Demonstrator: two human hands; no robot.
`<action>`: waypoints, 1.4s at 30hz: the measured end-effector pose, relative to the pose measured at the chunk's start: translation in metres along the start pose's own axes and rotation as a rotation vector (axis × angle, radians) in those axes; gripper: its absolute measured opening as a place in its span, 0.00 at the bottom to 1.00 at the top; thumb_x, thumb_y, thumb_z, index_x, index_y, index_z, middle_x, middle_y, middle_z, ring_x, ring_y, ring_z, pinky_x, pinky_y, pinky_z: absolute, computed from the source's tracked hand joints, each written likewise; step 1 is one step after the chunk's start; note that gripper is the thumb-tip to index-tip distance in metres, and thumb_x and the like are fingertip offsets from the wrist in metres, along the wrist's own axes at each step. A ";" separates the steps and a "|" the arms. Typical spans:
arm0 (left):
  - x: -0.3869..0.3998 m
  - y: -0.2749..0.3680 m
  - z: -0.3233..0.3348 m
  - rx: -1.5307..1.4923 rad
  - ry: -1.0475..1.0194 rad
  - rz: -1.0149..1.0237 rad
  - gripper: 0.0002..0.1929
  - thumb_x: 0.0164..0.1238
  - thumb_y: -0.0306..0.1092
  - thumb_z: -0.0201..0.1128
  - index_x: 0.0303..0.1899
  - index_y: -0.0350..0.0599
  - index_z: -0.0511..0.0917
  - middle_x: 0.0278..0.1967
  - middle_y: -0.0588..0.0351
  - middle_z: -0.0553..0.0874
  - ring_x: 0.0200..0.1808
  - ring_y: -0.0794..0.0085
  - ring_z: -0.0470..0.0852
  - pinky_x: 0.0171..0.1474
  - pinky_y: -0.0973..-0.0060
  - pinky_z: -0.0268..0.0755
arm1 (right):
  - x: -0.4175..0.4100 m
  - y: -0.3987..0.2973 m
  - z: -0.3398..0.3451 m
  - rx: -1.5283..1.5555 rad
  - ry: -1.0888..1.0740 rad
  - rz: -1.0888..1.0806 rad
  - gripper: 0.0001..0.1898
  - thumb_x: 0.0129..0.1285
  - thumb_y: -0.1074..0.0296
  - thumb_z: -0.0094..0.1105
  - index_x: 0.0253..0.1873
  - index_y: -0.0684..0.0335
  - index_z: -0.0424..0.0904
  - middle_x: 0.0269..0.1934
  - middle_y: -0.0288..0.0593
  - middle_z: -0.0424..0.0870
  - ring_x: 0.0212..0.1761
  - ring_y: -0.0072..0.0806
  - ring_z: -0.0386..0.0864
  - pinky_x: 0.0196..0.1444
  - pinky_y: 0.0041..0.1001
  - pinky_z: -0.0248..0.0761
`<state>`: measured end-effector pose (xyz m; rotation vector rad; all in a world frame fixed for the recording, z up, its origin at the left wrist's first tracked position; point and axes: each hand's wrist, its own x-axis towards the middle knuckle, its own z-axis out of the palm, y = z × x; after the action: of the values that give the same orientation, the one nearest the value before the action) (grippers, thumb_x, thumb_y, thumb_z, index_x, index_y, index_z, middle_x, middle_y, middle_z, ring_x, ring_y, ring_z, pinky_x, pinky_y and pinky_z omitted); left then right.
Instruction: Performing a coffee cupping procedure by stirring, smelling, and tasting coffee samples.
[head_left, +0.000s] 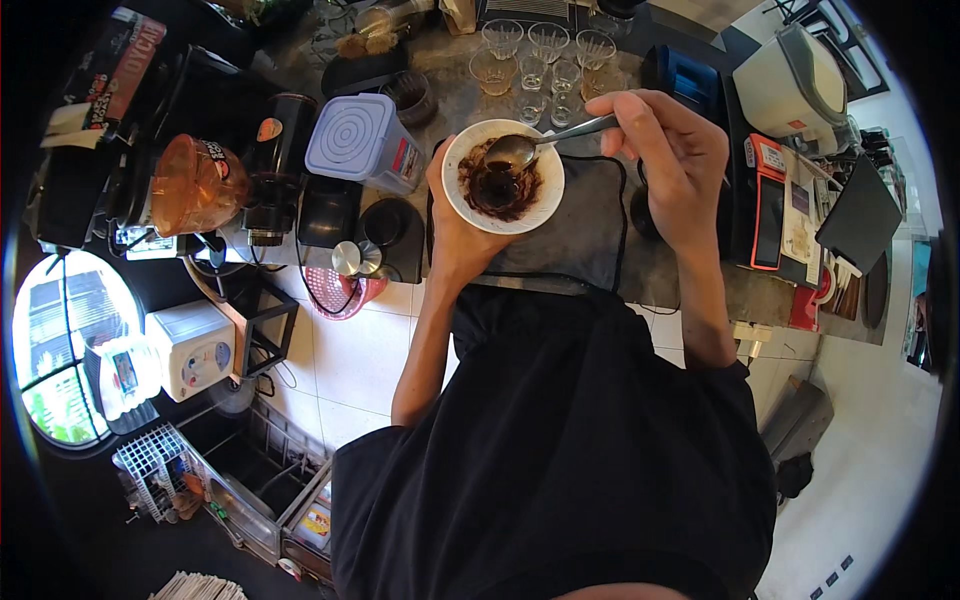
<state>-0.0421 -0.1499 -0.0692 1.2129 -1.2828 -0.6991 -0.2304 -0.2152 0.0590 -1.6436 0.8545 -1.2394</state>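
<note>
A white bowl (556, 180) with a dark brown, wet residue smeared round its inside is held up over the counter. My left hand (461, 236) grips it from the left and below. In my right hand (667, 157) is the handle of a metal spoon (517, 152); its bowl end hangs over the white bowl's upper part, with dark liquid in or on it. Under the bowl a dark cloth mat (589, 217) lies on the counter. A clear tub with a lilac lid (350, 135) stands to the left of my left hand.
Several small glasses (533, 73) stand behind the bowl. At the left is a coffee grinder with an orange hopper (196, 186), beside metal tampers (347, 258). A red-edged device (766, 217) and a white bin (787, 86) are at the right. A pink basket (337, 289) sits below the counter's edge.
</note>
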 end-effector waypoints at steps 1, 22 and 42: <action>0.000 0.000 0.000 -0.004 -0.004 0.007 0.62 0.35 0.28 0.86 0.73 0.40 0.49 0.64 0.44 0.72 0.65 0.61 0.75 0.68 0.65 0.69 | 0.000 -0.001 0.000 0.000 -0.002 0.000 0.13 0.74 0.64 0.56 0.44 0.67 0.88 0.25 0.32 0.81 0.29 0.12 0.73 0.32 0.14 0.63; 0.019 -0.002 -0.027 -0.243 -0.284 -0.139 0.59 0.30 0.28 0.87 0.71 0.41 0.58 0.62 0.51 0.74 0.65 0.66 0.75 0.69 0.66 0.68 | 0.006 0.109 0.005 0.179 -0.288 0.328 0.15 0.75 0.62 0.55 0.42 0.68 0.86 0.26 0.32 0.80 0.31 0.13 0.73 0.34 0.17 0.64; 0.028 0.006 -0.037 -0.253 -0.380 -0.127 0.57 0.28 0.30 0.87 0.69 0.43 0.62 0.62 0.53 0.76 0.64 0.68 0.76 0.70 0.67 0.67 | 0.014 0.044 0.006 -0.274 -0.327 -0.171 0.10 0.70 0.67 0.61 0.42 0.68 0.86 0.32 0.40 0.84 0.29 0.22 0.77 0.33 0.23 0.69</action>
<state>-0.0021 -0.1637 -0.0486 0.9878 -1.3812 -1.1913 -0.2213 -0.2424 0.0224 -2.1073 0.7123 -0.9555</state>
